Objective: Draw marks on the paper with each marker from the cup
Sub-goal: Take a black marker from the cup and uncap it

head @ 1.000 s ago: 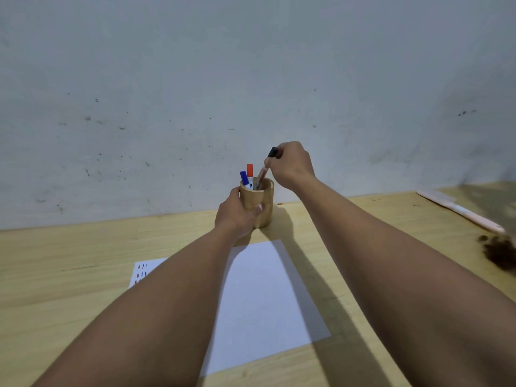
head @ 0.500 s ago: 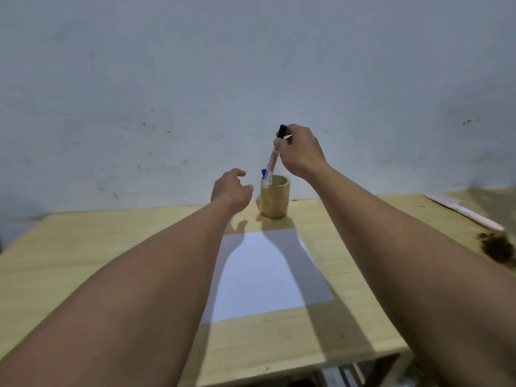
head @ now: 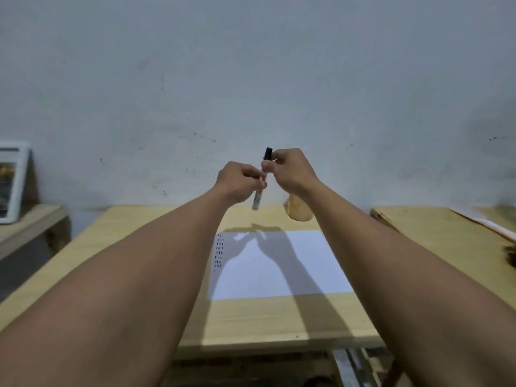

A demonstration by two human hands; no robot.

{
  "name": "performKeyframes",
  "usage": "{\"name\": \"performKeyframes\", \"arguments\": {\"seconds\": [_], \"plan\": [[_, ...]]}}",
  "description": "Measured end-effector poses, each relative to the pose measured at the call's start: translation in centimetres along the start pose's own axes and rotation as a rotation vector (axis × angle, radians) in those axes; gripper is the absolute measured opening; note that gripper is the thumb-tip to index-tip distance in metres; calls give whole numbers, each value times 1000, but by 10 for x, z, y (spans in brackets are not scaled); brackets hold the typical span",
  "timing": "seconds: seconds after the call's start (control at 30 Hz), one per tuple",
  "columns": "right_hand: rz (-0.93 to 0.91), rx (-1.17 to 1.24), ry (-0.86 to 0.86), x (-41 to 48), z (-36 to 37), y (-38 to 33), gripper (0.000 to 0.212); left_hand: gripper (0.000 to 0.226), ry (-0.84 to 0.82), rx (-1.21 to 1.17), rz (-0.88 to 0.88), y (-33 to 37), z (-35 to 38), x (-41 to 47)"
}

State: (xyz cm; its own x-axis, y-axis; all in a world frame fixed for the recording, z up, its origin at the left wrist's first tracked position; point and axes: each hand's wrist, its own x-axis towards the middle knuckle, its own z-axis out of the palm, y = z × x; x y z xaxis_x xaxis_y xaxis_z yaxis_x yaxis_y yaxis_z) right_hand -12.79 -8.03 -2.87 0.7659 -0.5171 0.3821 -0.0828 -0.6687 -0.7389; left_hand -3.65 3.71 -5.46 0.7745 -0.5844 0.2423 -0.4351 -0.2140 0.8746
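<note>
Against grey wall, wooden table, marked paper, cup

Both forearms stretch forward, bare; left hand and right hand are raised close together, fingers curled; each pinches the black-capped marker, nearly upright between them.

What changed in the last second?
The left hand let go of the wooden cup, rose, and now grips the black-capped marker by its barrel. The right hand lifted that marker out of the cup and holds it near the cap. Cup and paper stayed put on the table; cap still on.
</note>
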Motion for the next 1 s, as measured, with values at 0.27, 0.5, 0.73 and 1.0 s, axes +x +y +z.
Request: {"name": "performKeyframes", "arguments": {"seconds": [0.27, 0.5, 0.73, 1.0], "plan": [[148, 158, -177, -28, 25, -1, 32, 15, 85, -115, -108, -2, -29, -11], [166, 272, -187, -38, 38, 9, 21, 19, 78, -271, -228, 4, -48, -22], [396, 849, 5, -38, 37, 5, 3, 15, 84, -452, -297, 5, -62, -28], [385, 930, -109, -38, 49, -3, 15, 18, -133, -403, -315, -2, -51, -35]]}}
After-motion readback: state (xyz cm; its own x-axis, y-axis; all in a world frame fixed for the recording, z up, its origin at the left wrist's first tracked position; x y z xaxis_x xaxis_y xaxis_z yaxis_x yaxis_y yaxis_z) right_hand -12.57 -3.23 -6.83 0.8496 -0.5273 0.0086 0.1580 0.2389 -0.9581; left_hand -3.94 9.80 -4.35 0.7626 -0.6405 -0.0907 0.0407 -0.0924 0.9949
